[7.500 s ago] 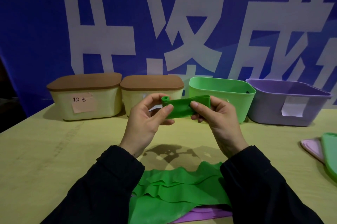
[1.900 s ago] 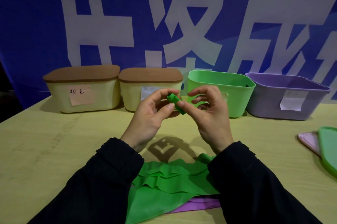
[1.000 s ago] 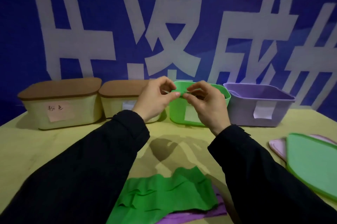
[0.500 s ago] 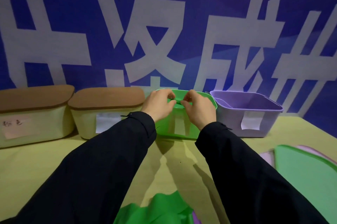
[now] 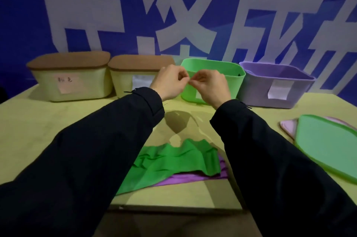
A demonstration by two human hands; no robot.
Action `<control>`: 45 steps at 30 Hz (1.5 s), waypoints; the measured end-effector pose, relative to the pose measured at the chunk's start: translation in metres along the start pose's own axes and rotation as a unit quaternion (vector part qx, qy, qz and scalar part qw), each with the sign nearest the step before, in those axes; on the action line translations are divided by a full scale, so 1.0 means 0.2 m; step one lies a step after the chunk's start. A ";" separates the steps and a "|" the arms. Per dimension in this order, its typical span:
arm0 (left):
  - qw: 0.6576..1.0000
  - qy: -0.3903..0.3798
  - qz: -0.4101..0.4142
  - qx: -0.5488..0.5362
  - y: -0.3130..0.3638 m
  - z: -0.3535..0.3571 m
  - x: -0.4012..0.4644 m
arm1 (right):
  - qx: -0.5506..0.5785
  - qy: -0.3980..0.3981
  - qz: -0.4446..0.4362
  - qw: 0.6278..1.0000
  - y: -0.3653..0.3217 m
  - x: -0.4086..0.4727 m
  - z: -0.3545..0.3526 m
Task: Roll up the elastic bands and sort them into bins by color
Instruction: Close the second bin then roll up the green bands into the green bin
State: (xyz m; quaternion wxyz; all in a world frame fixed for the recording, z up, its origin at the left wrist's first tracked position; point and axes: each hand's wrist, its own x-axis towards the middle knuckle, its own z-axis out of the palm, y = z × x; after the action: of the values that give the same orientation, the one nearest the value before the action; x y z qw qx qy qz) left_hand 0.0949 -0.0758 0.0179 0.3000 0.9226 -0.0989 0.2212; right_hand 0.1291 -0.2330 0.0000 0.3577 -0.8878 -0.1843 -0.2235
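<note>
My left hand (image 5: 170,82) and my right hand (image 5: 210,87) are raised side by side in front of the open green bin (image 5: 234,82), curled fingertips nearly touching. No rolled band shows between the fingers. The inside of the green bin is hidden from here. A loose green elastic band (image 5: 170,161) lies crumpled on the table near me, on top of a purple band (image 5: 193,178). An open purple bin (image 5: 257,90) stands to the right of the green one.
Two cream bins with brown lids, one (image 5: 69,76) at the back left and one (image 5: 139,76) beside it, carry paper labels. A green lid (image 5: 326,146) lies on a pale purple lid (image 5: 287,126) at the right. A blue banner hangs behind the table.
My hands have drawn back from over the green bin toward me, and the small green roll they pinched is no longer seen. The view has tilted down, showing the loose bands again.
</note>
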 end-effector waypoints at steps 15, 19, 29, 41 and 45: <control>0.868 -0.349 -0.254 0.243 -0.39 -0.52 -0.59 | -0.029 -0.297 -0.111 0.948 -0.47 -0.32 0.31; 0.841 -0.380 -0.347 0.170 -0.43 -0.55 -0.68 | -0.021 -0.306 -0.124 0.944 -0.53 -0.35 0.37; 0.923 -0.268 -0.261 0.089 -0.42 -0.60 -0.63 | -0.002 -0.297 -0.104 0.949 -0.52 -0.36 0.33; 0.997 0.040 0.021 -0.061 -0.05 -0.77 -0.34 | 0.371 -0.119 0.000 0.921 -0.49 -0.20 0.06; 0.984 0.076 0.104 -0.123 0.13 -0.82 -0.26 | 0.464 -0.105 -0.028 0.879 -0.58 -0.18 -0.12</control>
State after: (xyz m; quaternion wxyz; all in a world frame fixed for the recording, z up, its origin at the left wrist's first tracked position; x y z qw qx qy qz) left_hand -0.0175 0.0032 0.1252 0.3936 0.8437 -0.1977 0.3069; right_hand 0.0362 -0.1775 0.0604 0.7005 -0.6333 -0.3278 -0.0277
